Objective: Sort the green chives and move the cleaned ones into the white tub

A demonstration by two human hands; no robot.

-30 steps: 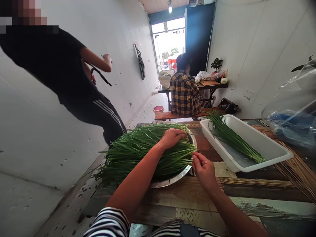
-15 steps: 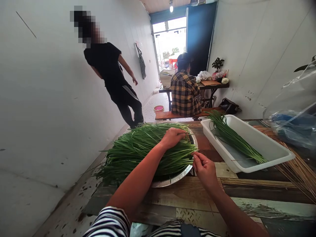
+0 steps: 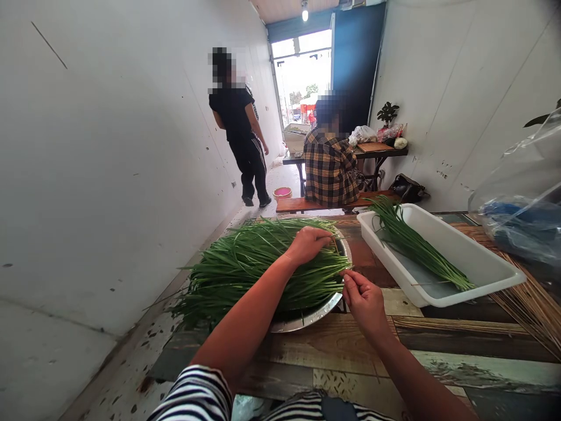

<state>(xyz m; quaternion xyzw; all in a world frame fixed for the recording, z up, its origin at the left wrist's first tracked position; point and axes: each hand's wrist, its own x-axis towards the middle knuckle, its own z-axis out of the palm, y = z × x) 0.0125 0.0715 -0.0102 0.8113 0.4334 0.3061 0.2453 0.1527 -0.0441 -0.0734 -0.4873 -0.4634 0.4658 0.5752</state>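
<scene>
A thick heap of long green garlic chives (image 3: 245, 263) fills a round metal basin (image 3: 313, 318), the leaves hanging over its left side and the pale stem ends pointing right. My left hand (image 3: 308, 244) reaches across the heap, its fingers pinched at the stem ends near the far right rim; thin stalks stick out past the fingertips. At the basin's right rim my right hand (image 3: 363, 295) is closed, thumb and forefinger pinching at the tips of other stems. To the right, a bundle of chives (image 3: 421, 251) lies slantwise in a white plastic tray (image 3: 468, 248).
Many thin sticks (image 3: 528, 304) lie right of the tray, below a clear plastic bag (image 3: 521, 193). Everything stands on a wood-plank table (image 3: 324, 351). Beyond it, a person in plaid (image 3: 331, 166) sits on a bench (image 3: 291, 204), and a person in black (image 3: 239, 117) is by the left wall.
The person in black has walked farther off toward the doorway. My two hands and the chives have hardly moved.
</scene>
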